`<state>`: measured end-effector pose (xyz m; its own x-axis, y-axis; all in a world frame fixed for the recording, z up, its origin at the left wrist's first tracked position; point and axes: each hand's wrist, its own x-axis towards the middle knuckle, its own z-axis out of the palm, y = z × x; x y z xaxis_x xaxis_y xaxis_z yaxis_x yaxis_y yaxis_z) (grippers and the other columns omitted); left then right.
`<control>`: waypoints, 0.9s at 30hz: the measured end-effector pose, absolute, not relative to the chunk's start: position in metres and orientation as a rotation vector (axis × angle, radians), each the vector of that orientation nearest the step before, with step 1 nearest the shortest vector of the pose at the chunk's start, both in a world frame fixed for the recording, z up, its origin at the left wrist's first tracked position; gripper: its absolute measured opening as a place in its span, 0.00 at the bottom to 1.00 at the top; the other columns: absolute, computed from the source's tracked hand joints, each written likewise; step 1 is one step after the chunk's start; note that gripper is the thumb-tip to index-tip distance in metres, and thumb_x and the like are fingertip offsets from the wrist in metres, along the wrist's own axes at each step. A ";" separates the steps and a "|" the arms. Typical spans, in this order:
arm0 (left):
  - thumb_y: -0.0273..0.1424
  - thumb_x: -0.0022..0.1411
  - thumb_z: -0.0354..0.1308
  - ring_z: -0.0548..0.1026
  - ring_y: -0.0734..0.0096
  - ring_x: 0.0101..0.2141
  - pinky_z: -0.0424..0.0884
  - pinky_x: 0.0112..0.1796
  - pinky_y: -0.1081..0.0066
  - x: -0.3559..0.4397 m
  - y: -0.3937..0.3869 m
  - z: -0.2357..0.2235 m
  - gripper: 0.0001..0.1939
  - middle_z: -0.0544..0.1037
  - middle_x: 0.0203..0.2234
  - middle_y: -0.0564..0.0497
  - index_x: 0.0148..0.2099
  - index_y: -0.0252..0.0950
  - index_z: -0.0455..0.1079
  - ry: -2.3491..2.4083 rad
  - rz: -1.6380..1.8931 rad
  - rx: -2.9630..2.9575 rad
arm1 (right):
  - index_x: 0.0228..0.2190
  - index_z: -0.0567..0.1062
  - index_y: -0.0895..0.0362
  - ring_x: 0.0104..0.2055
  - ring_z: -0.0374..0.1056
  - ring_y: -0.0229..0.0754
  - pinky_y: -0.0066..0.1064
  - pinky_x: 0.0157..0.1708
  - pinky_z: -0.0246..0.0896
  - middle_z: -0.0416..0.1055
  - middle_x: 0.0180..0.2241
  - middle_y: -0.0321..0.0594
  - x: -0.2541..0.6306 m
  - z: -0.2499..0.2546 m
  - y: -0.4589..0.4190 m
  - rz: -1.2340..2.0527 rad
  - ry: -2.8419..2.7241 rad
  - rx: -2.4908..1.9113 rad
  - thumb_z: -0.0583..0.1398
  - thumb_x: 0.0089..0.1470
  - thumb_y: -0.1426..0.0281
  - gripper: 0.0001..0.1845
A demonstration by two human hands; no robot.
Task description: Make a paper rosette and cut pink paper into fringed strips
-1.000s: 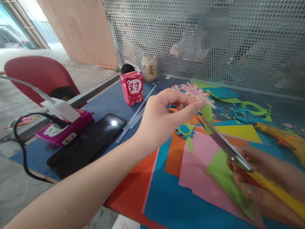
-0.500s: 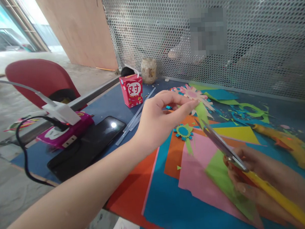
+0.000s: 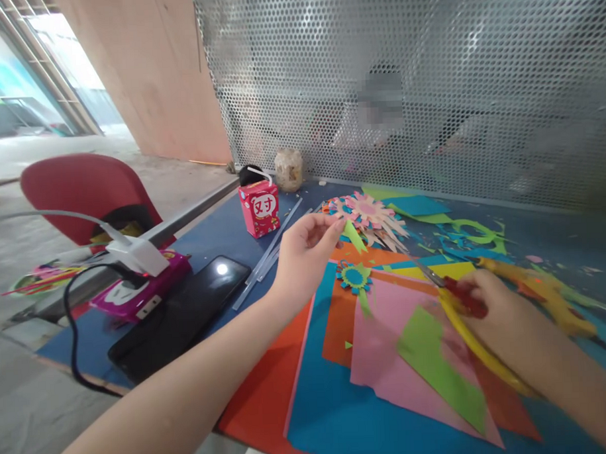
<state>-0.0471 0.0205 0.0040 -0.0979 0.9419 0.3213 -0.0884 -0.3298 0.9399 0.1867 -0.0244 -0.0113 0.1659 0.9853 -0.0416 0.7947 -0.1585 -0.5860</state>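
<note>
Between thumb and fingertips, my left hand (image 3: 309,256) pinches a narrow light-green paper strip (image 3: 354,237), its free end notched. My right hand (image 3: 492,306) grips scissors (image 3: 457,298) with red and yellow handles, the blades pointing left, apart from the strip. Below the strip lies a small blue and green paper flower (image 3: 354,275) with a green tail. Pink paper rosettes (image 3: 369,213) with ribbon tails sit behind it. Under my hands are sheets of coloured paper, including a pink sheet (image 3: 379,337) and a green piece (image 3: 440,364) on top of it.
To the left are a red drink box (image 3: 260,207), clear sticks (image 3: 267,261), a black phone (image 3: 181,317) and a purple power strip (image 3: 136,292) with cables. A yellow glue gun (image 3: 548,294) lies at right, near paper scraps (image 3: 475,234). Perforated metal (image 3: 429,136) borders the table's back.
The scissors have moved away from the green strip, to the right, and their handles now sit differently in my right hand. The strip is shorter, and the view has tilted upward.
</note>
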 end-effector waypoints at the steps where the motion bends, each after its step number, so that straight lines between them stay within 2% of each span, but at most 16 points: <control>1: 0.33 0.54 0.59 0.66 0.81 0.19 0.62 0.21 0.78 -0.046 0.021 0.002 0.08 0.70 0.18 0.56 0.27 0.35 0.66 1.012 1.531 1.335 | 0.26 0.59 0.50 0.26 0.70 0.50 0.35 0.21 0.58 0.72 0.25 0.39 0.187 -0.012 -0.022 0.525 -1.719 -2.097 0.57 0.43 0.57 0.14; 5: 0.36 0.53 0.59 0.68 0.78 0.21 0.63 0.24 0.76 -0.043 0.021 -0.009 0.09 0.70 0.19 0.55 0.28 0.34 0.67 1.043 1.420 1.466 | 0.27 0.58 0.51 0.26 0.70 0.50 0.36 0.23 0.60 0.71 0.25 0.40 0.189 -0.019 -0.016 0.375 -1.837 -2.118 0.57 0.43 0.55 0.16; 10: 0.36 0.54 0.56 0.70 0.75 0.22 0.65 0.25 0.75 -0.041 0.024 -0.017 0.10 0.71 0.20 0.53 0.29 0.34 0.68 1.106 1.322 1.505 | 0.29 0.66 0.54 0.34 0.71 0.52 0.41 0.32 0.65 0.73 0.32 0.48 0.190 -0.023 -0.013 0.363 -1.903 -1.872 0.55 0.45 0.58 0.13; 13: 0.36 0.54 0.56 0.70 0.75 0.21 0.65 0.23 0.75 -0.041 0.023 -0.017 0.10 0.71 0.21 0.53 0.30 0.34 0.67 1.074 1.296 1.480 | 0.28 0.69 0.55 0.40 0.68 0.56 0.47 0.40 0.61 0.72 0.34 0.51 0.184 -0.016 -0.011 0.216 -1.922 -1.736 0.55 0.45 0.63 0.09; 15: 0.36 0.54 0.56 0.69 0.76 0.20 0.64 0.23 0.75 -0.041 0.022 -0.016 0.10 0.72 0.21 0.53 0.30 0.34 0.68 1.060 1.291 1.491 | 0.26 0.69 0.54 0.40 0.66 0.56 0.49 0.43 0.58 0.72 0.33 0.49 0.175 -0.008 -0.012 0.196 -1.948 -1.678 0.55 0.45 0.65 0.06; 20: 0.36 0.54 0.56 0.68 0.76 0.20 0.63 0.22 0.76 -0.039 0.019 -0.019 0.09 0.71 0.20 0.54 0.29 0.35 0.68 1.035 1.233 1.552 | 0.29 0.72 0.53 0.35 0.70 0.44 0.35 0.36 0.63 0.75 0.31 0.38 0.144 0.001 -0.016 0.492 -1.975 -1.528 0.54 0.53 0.64 0.08; 24: 0.34 0.54 0.57 0.67 0.77 0.20 0.62 0.22 0.76 -0.038 0.018 -0.021 0.08 0.71 0.20 0.54 0.28 0.35 0.68 0.995 1.208 1.609 | 0.26 0.71 0.54 0.32 0.69 0.42 0.31 0.32 0.63 0.74 0.28 0.36 0.127 -0.002 -0.011 0.670 -1.912 -1.416 0.57 0.50 0.64 0.07; 27: 0.33 0.54 0.56 0.67 0.77 0.20 0.62 0.22 0.76 -0.036 0.018 -0.021 0.08 0.71 0.20 0.54 0.27 0.34 0.68 0.989 1.214 1.597 | 0.21 0.67 0.54 0.26 0.65 0.38 0.28 0.27 0.60 0.68 0.22 0.33 0.120 -0.003 -0.007 0.724 -1.850 -1.345 0.57 0.49 0.65 0.09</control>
<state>-0.0364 0.0182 -0.0205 0.2073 0.9376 0.2792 0.0842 -0.3015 0.9498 0.1201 -0.0068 -0.0032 -0.1912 0.9547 0.2279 0.5469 0.2964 -0.7830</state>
